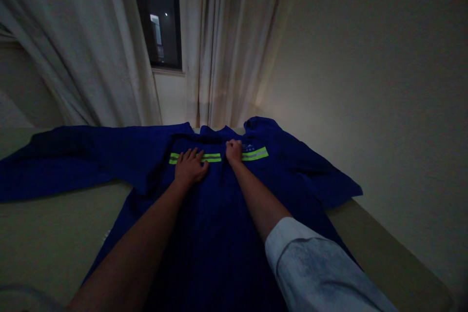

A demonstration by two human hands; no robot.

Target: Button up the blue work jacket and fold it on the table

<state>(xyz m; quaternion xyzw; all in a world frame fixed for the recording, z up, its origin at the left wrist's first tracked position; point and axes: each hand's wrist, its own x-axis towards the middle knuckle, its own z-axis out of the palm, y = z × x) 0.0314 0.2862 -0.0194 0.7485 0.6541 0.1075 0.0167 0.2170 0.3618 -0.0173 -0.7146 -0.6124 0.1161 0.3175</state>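
A blue work jacket (215,224) with a yellow-green reflective stripe (256,154) across the chest lies spread flat on a pale surface (47,234), collar toward the curtains. My left hand (190,166) rests flat on the chest over the stripe, fingers stretched out. My right hand (234,150) is curled closed at the jacket's front near the collar, pinching the fabric there. One sleeve (69,161) stretches far to the left, the other (321,180) lies out to the right.
White curtains (226,44) hang behind the surface, parted around a dark window (159,14). A plain wall (373,87) runs close along the right side. The room is dim.
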